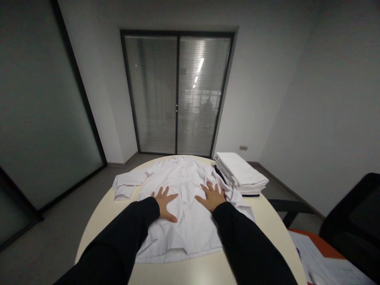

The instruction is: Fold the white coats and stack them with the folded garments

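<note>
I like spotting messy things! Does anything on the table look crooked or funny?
Mostly tidy. The white button-front shirt lies flat under both hands, but its left sleeve is bunched and folded back near the round cream table's edge. The stack of folded white cloths looks neat.

- two hands
- one white shirt spread flat
- one stack of folded white cloth
- one round desk
- one black chair

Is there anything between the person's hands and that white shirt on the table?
Nothing visible. The left hand and the right hand both lie flat, fingers spread, directly on the white shirt, one on each side of its button strip. The stack of folded white cloth sits apart, to the right.
</note>
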Available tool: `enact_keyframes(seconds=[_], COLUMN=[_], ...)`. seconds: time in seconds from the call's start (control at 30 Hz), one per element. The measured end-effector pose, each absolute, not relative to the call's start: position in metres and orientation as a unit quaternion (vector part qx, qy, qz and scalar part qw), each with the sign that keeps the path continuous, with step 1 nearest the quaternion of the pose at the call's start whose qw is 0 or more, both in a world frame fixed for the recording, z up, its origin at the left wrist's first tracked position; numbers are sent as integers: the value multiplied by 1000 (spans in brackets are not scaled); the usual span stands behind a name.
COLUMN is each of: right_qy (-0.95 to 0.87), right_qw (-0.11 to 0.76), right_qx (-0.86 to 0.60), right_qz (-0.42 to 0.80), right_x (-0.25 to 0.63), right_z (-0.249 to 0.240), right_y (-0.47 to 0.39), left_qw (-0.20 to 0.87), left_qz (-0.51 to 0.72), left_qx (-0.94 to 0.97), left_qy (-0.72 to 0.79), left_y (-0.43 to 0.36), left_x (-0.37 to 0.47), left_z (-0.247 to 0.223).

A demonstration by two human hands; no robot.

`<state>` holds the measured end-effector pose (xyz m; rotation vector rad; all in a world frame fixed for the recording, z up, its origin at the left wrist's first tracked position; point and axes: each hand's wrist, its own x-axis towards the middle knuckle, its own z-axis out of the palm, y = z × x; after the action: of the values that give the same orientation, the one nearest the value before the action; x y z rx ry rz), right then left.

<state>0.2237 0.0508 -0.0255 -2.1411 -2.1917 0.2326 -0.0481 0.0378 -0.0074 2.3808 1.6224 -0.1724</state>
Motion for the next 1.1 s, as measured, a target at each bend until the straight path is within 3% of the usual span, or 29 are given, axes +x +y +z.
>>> enact_keyframes(seconds=[0.17,0.3,0.43,0.57,0.77,1.1], right_qy=[-731,-775,-875,-953,-962,-955], right_qw=[67,114,188,140,117,144], right_qx=[-675,-621,-446,-259,-237,-241], right_qz=[71,-35,-4,70,73,100], right_x=[227,216,180,142,120,110], right_z=[-17,11,34,25,6,-4], right_y=[52,36,0,-41,-69,-86], left_qw=[118,114,117,137,175,105], left_qz=[-50,-45,-51,-66,-68,-10], left_qx=[806,808,808,811,813,855], left_qy=[577,576,575,564,551,507], left_y=[43,45,47,53,67,78], left_x=[-50,-50,-50,-53,-60,-74], left_z=[-12,-16,-18,-15,-7,-20])
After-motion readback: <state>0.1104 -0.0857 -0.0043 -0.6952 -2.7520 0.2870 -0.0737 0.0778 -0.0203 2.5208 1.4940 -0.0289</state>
